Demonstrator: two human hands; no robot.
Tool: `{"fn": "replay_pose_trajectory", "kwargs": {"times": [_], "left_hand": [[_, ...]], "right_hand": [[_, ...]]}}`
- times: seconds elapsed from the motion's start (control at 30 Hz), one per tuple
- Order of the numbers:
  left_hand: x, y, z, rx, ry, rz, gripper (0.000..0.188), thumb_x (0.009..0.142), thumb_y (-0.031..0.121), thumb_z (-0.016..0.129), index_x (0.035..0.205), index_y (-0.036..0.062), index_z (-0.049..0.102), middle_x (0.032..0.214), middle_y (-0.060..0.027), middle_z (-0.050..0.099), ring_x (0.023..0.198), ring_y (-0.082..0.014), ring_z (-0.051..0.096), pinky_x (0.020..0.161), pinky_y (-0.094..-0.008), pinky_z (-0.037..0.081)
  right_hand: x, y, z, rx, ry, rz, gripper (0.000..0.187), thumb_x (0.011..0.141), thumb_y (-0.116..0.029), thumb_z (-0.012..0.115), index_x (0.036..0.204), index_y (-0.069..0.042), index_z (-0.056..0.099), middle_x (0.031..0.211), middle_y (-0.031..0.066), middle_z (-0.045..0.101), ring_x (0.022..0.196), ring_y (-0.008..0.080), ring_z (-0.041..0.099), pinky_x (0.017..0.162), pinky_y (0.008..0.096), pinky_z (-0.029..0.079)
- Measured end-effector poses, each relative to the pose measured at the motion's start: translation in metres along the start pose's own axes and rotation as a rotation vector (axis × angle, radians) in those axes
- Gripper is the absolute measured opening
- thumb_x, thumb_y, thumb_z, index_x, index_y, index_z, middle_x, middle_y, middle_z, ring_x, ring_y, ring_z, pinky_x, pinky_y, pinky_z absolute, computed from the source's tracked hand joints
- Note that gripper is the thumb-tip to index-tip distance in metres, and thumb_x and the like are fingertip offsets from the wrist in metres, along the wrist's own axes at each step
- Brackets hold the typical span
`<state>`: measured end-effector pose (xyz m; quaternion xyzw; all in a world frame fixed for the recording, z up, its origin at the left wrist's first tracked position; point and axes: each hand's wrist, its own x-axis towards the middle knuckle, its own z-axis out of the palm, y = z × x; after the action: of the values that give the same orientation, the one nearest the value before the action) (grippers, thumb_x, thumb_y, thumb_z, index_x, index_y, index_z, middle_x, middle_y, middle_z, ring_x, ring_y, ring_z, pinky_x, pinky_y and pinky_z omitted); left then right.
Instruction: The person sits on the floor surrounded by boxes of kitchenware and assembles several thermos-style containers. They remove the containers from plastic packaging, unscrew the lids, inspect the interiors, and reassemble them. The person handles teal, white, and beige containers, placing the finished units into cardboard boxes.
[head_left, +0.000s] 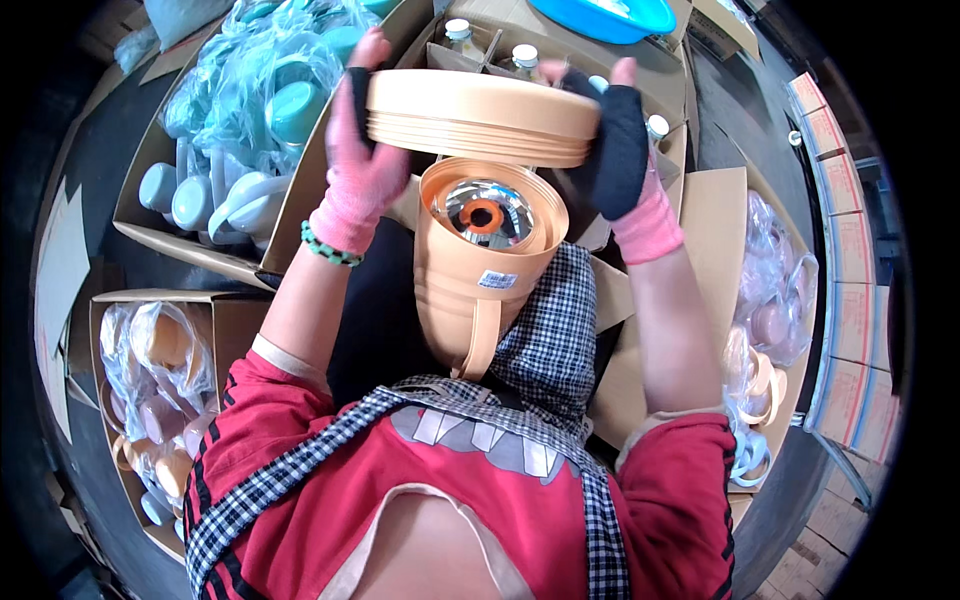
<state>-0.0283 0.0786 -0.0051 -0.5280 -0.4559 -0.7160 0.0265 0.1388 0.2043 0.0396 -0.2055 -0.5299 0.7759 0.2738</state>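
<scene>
My left hand [358, 165] and my right hand [618, 150], in pink and black gloves with bare fingertips, grip a wide peach threaded base [480, 105] from its two sides. It is tilted and held over the open end of a peach vacuum jug [450, 270]. The jug rests in my lap, its handle [483, 335] toward me and a small white label on its side. Inside the opening sits a shiny silver liner [508, 220] with an orange ring [481, 216] at its middle. The fingers behind the base are partly hidden.
At the far left a carton [190, 240] holds teal and pale blue jug parts in plastic. Cartons of bagged parts stand at the left [105, 330] and right [715, 210]. Ahead, a divided carton holds several white-capped bottles [524, 58]; a blue basin [610, 22] is beyond.
</scene>
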Motion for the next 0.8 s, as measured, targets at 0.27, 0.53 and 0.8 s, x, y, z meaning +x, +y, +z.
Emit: {"fn": "replay_pose_trajectory", "kwargs": {"times": [0.27,0.53,0.8], "left_hand": [[-0.039,0.008,-0.006,-0.059,-0.505,-0.492,0.097,0.071,0.039,0.067,0.136,-0.0026,0.007,0.139,-0.0177,0.018,0.128,-0.0248,0.021,0.104,-0.0340,0.020],[-0.042,0.042,0.013,0.347,-0.534,-0.391,0.069,0.070,0.032,0.068,0.119,-0.0035,0.035,0.127,-0.0291,0.024,0.119,-0.0415,0.029,0.098,-0.0410,0.028],[-0.048,0.063,0.029,0.521,-0.581,-0.377,0.058,0.077,0.027,0.062,0.117,-0.0051,0.036,0.125,-0.0382,0.019,0.116,-0.0513,0.027,0.095,-0.0469,0.032]], "right_hand": [[-0.014,0.085,-0.055,-0.230,0.082,-0.208,0.059,0.090,-0.047,0.035,0.116,0.004,0.047,0.114,0.0146,0.051,0.107,0.0198,0.047,0.095,0.0292,0.033],[-0.014,0.095,-0.067,0.180,-0.069,0.023,0.045,0.093,-0.033,0.033,0.119,0.002,0.044,0.116,0.0129,0.050,0.106,0.0190,0.049,0.094,0.0302,0.037],[-0.002,0.097,-0.079,0.374,-0.168,0.142,0.041,0.092,-0.024,0.034,0.121,0.004,0.040,0.118,0.0152,0.049,0.108,0.0230,0.049,0.094,0.0329,0.038]]}}
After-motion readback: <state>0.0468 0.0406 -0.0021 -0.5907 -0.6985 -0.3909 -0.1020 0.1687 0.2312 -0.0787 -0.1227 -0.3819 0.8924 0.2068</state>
